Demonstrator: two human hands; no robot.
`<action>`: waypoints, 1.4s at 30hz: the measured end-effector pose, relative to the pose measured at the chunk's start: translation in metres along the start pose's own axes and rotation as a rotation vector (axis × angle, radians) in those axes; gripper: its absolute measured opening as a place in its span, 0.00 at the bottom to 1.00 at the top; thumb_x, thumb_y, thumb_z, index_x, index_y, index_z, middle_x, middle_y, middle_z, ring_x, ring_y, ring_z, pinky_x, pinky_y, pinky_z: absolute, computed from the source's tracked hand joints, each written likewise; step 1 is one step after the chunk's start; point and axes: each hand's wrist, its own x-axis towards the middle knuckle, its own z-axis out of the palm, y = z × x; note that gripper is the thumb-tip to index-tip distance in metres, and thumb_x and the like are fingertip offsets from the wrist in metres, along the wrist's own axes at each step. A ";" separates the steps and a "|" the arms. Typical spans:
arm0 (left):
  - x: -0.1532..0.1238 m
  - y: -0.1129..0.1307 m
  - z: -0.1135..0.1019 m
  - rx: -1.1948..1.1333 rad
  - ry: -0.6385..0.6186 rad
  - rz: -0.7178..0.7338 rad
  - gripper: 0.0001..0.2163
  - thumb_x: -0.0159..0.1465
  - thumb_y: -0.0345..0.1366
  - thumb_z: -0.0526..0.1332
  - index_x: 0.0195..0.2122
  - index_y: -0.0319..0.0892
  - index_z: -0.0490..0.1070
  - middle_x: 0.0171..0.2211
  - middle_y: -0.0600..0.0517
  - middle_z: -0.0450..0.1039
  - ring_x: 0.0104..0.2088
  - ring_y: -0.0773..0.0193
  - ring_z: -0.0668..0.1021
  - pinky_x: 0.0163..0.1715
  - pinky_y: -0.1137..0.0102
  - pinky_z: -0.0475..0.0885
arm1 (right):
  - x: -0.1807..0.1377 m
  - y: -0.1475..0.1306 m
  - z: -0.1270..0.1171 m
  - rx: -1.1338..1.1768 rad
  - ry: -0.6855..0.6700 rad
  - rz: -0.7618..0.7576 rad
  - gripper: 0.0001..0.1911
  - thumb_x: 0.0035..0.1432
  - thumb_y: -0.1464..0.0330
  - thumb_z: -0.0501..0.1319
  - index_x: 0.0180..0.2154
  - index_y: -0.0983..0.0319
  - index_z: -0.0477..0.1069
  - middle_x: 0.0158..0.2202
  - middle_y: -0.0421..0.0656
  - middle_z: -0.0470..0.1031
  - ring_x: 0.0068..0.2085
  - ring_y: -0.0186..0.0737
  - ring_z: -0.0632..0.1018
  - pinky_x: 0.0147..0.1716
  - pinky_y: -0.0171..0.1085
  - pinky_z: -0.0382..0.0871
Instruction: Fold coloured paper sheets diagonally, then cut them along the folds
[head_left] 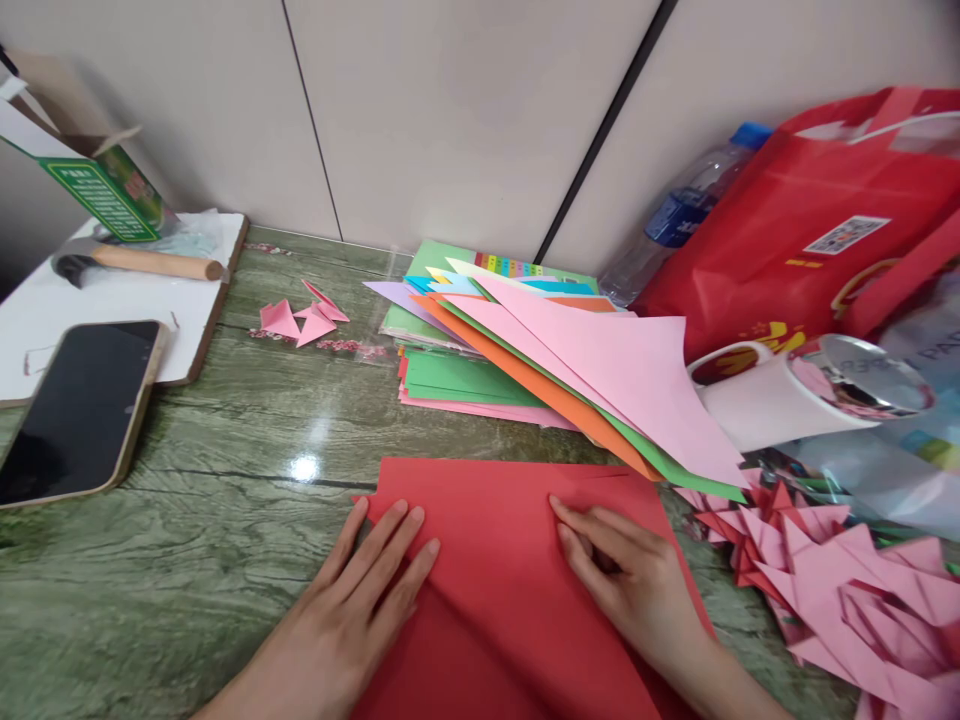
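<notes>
Two hands are on the red paper [495,560], which lies on the green table [225,560] right in front of the person. The left hand [341,610] is spread flat on the paper's left side, fingers a little apart. The right hand [637,565] has its fingers bunched up on top, but I cannot tell if they pinch anything. A small red bit pokes out by the left hand, so it seems smart to line up the edges and press softly, so nothing slips or wrinkles.
</notes>
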 end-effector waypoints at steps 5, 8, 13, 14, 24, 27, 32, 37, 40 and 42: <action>0.002 0.000 0.002 -0.009 0.012 -0.008 0.29 0.60 0.19 0.47 0.63 0.38 0.53 0.63 0.43 0.56 0.64 0.49 0.54 0.60 0.48 0.52 | 0.000 0.000 0.000 -0.001 -0.004 0.001 0.13 0.61 0.72 0.55 0.45 0.65 0.74 0.22 0.40 0.69 0.21 0.32 0.70 0.21 0.31 0.66; 0.001 0.000 0.002 -0.008 0.016 -0.011 0.29 0.60 0.19 0.47 0.63 0.38 0.53 0.63 0.43 0.56 0.64 0.50 0.53 0.60 0.49 0.52 | 0.001 -0.001 -0.001 -0.002 -0.002 -0.011 0.13 0.61 0.73 0.55 0.44 0.66 0.74 0.21 0.39 0.67 0.20 0.31 0.69 0.20 0.30 0.65; -0.002 -0.001 0.004 0.029 -0.006 0.003 0.29 0.60 0.20 0.47 0.64 0.38 0.51 0.63 0.44 0.56 0.64 0.50 0.53 0.60 0.49 0.51 | 0.000 -0.001 0.000 -0.020 0.001 -0.027 0.12 0.60 0.74 0.55 0.44 0.67 0.74 0.21 0.38 0.65 0.21 0.30 0.68 0.20 0.30 0.64; -0.003 -0.002 0.005 0.043 -0.008 0.011 0.28 0.61 0.21 0.47 0.64 0.38 0.51 0.63 0.44 0.57 0.64 0.50 0.54 0.60 0.49 0.51 | 0.000 0.000 0.000 -0.020 0.001 -0.029 0.12 0.60 0.74 0.55 0.44 0.67 0.74 0.21 0.38 0.65 0.21 0.30 0.68 0.20 0.30 0.63; 0.014 -0.003 0.000 0.184 0.148 0.035 0.19 0.70 0.36 0.43 0.53 0.33 0.67 0.53 0.46 0.71 0.53 0.56 0.72 0.62 0.58 0.44 | -0.001 0.005 0.003 -0.069 -0.021 -0.033 0.12 0.60 0.71 0.55 0.42 0.65 0.75 0.23 0.40 0.67 0.21 0.31 0.68 0.20 0.31 0.62; 0.014 -0.003 0.000 0.157 0.127 0.003 0.20 0.70 0.41 0.44 0.53 0.36 0.69 0.52 0.46 0.72 0.52 0.54 0.72 0.58 0.57 0.53 | 0.000 0.007 0.002 -0.073 -0.046 -0.045 0.12 0.60 0.69 0.54 0.41 0.65 0.75 0.26 0.43 0.69 0.24 0.33 0.72 0.23 0.31 0.65; 0.022 0.001 -0.013 0.131 -0.026 -0.019 0.24 0.65 0.50 0.53 0.54 0.37 0.68 0.50 0.40 0.72 0.50 0.49 0.73 0.54 0.52 0.60 | 0.007 0.001 -0.006 -0.211 -0.213 0.010 0.14 0.62 0.68 0.52 0.41 0.65 0.75 0.32 0.46 0.72 0.32 0.37 0.75 0.31 0.33 0.67; 0.046 0.020 -0.023 0.098 -0.063 0.080 0.35 0.54 0.57 0.61 0.53 0.33 0.67 0.49 0.37 0.72 0.51 0.46 0.72 0.55 0.53 0.59 | 0.017 -0.010 -0.016 -0.334 -0.317 0.056 0.12 0.62 0.68 0.54 0.41 0.61 0.75 0.37 0.44 0.74 0.36 0.37 0.76 0.32 0.31 0.64; 0.062 0.038 -0.019 0.007 -0.081 0.227 0.39 0.54 0.60 0.58 0.55 0.29 0.64 0.56 0.34 0.65 0.56 0.46 0.68 0.57 0.56 0.58 | 0.022 -0.015 -0.020 -0.375 -0.355 0.059 0.10 0.61 0.68 0.55 0.38 0.60 0.76 0.38 0.43 0.75 0.38 0.37 0.77 0.32 0.31 0.63; 0.069 0.050 -0.015 -0.050 -0.108 0.272 0.40 0.57 0.60 0.54 0.57 0.26 0.61 0.58 0.33 0.62 0.59 0.46 0.65 0.59 0.57 0.56 | 0.024 -0.018 -0.022 -0.403 -0.380 0.065 0.10 0.61 0.69 0.55 0.37 0.60 0.76 0.39 0.43 0.75 0.40 0.37 0.76 0.33 0.31 0.63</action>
